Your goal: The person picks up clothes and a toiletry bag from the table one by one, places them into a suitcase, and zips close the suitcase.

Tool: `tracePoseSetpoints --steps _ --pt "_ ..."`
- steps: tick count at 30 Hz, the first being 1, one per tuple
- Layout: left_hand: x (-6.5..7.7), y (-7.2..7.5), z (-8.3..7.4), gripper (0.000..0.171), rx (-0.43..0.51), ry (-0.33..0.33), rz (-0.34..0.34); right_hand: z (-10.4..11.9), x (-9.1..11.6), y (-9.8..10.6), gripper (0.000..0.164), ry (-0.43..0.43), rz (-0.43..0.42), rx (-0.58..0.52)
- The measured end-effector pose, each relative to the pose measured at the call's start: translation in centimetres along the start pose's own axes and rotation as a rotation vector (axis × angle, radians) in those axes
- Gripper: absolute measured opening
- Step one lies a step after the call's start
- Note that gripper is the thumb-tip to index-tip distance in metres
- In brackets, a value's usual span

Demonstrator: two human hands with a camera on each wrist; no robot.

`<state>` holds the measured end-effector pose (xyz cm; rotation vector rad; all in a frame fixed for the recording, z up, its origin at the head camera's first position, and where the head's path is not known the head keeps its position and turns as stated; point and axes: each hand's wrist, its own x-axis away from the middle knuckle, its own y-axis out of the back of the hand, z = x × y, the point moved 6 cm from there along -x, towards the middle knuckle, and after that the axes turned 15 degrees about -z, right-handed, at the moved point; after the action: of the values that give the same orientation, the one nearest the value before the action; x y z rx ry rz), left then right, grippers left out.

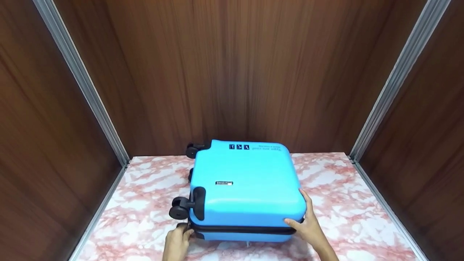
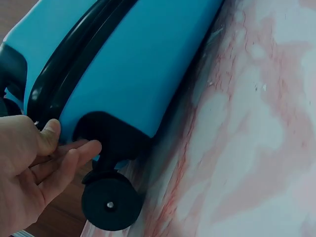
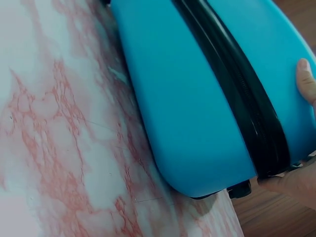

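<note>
A bright blue hard-shell suitcase (image 1: pixel 246 170) lies flat, its wheels pointing left. A black zipper band (image 1: pixel 243 229) runs around its side. At the near left corner, my left hand (image 1: pixel 175 243) has its thumb and forefinger together at the band's edge. In the left wrist view, its other fingers reach the black housing above a lower wheel (image 2: pixel 111 202); what lies between thumb and forefinger is hidden. My right hand (image 1: pixel 308 226) grips the near right corner, thumb on the upper shell's front side and fingers around the right end.
The suitcase rests on a pink-and-white marbled tabletop (image 1: pixel 355 217). Brown wood-grain panels (image 1: pixel 246 72) stand behind and on both sides, with metal rails (image 1: pixel 391 79) at the corners. More black wheels (image 1: pixel 192 151) jut out from the suitcase's left end.
</note>
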<state>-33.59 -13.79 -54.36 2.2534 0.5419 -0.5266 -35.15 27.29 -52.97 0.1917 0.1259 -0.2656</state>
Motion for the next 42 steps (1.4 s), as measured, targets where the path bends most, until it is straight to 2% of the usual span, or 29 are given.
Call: tracePoseSetpoints --steps 4,8,12,16,20,23,26,31,38,42 --pt "0.1 0.1 0.4 0.009 0.038 0.007 0.042 0.0 0.3 0.0 0.098 -0.007 -0.001 0.007" --pt "-0.6 0.4 0.2 0.017 0.087 0.003 0.031 0.6 0.0 -0.1 0.099 0.014 0.010 -0.019" --pt "-1.2 0.7 -0.4 0.023 0.074 -0.022 0.016 0.8 -0.3 0.0 0.098 0.022 0.002 -0.029" --pt "-1.5 1.2 -1.2 0.022 -0.010 -0.052 -0.019 0.6 -0.2 0.1 0.098 0.010 -0.003 -0.026" --pt "-1.3 1.6 -2.0 0.020 -0.169 -0.115 -0.060 0.6 -0.1 0.0 0.098 0.007 -0.004 -0.024" --pt "-1.2 1.5 -2.5 0.013 -0.267 -0.154 -0.058 0.6 0.0 0.0 0.098 0.013 -0.009 -0.023" --pt "-1.1 1.2 -2.7 0.008 -0.305 -0.182 -0.050 0.5 0.0 0.0 0.099 0.010 -0.010 -0.016" --pt "-1.0 0.9 -2.2 0.014 -0.261 -0.196 -0.063 0.2 0.1 0.0 0.099 -0.009 -0.007 -0.018" --pt "-0.4 0.6 -1.2 0.036 -0.214 -0.206 -0.014 -0.1 0.4 -0.1 0.098 -0.004 -0.006 -0.031" --pt "-0.1 0.5 -1.2 0.042 -0.223 -0.215 -0.086 -0.1 0.5 0.0 0.098 0.007 -0.015 -0.012"
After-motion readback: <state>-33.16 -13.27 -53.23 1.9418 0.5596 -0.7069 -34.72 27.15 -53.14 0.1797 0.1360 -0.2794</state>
